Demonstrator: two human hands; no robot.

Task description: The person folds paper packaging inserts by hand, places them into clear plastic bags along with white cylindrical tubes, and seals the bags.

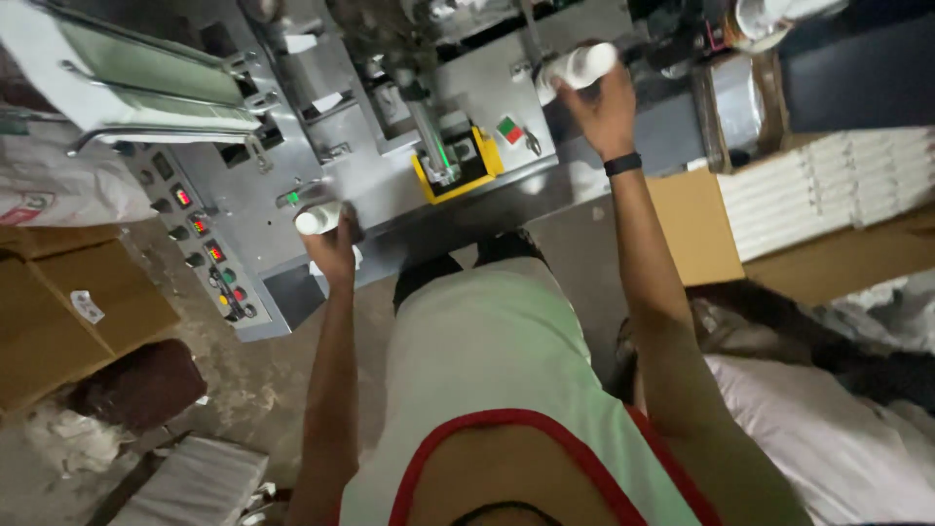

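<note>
A brown cardboard box [60, 312] with a small white label [87, 306] sits at the left. Another open cardboard box [779, 234] at the right holds stacked white cartons [828, 190]. A red-and-green sticker [509, 130] and small glowing red displays [198, 226] mark the grey machine [370, 146].

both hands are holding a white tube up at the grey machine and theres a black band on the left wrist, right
Not quite. In the head view the black band sits on the right wrist, not the left. The rest stands: the left hand holds a white tube and the right hand holds another white tube, both up at the grey machine.
</note>
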